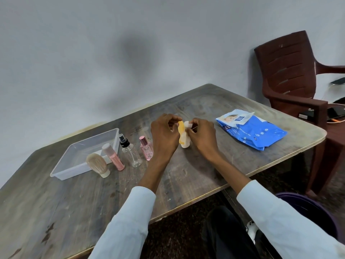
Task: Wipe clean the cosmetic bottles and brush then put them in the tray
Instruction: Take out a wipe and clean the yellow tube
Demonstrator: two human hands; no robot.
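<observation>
Right now both my hands are up near the centre of the frame, working on one bottle. My left hand [164,131] has its fingers curled round a yellow-orange bottle [181,134], gripping it from the left side; the bottle stands roughly upright w/ its pale base [185,145] on or just above the table [205,165], can't tell which. My right hand [200,134] pinches a small white wipe [187,125] btwn thumb and fingertips, pressed against the top right of the bottle.

Left of my left wrist, in a row across the mid-left of the frame: a small pink perfume bottle [146,151] w/ a pink cap, then a clear spray bottle [130,152] w/ a black pump top, then a pink tube-shaped bottle [113,157] leaning back toward the tray, then a makeup brush [97,164] standing on its cream base, bristles up. All four are on the table, not in the tray. The clear plastic tray [63,170] sits just behind them at centre-left, nothing visible in it.

Right of centre, a blue wipes pack [255,133] lies flat on the table, flap peeled open. A dark brown plastic chair [291,75] stands at upper right beyond the table corner. A purple bin [308,208] shows at lower right, partly behind my sleeve.
</observation>
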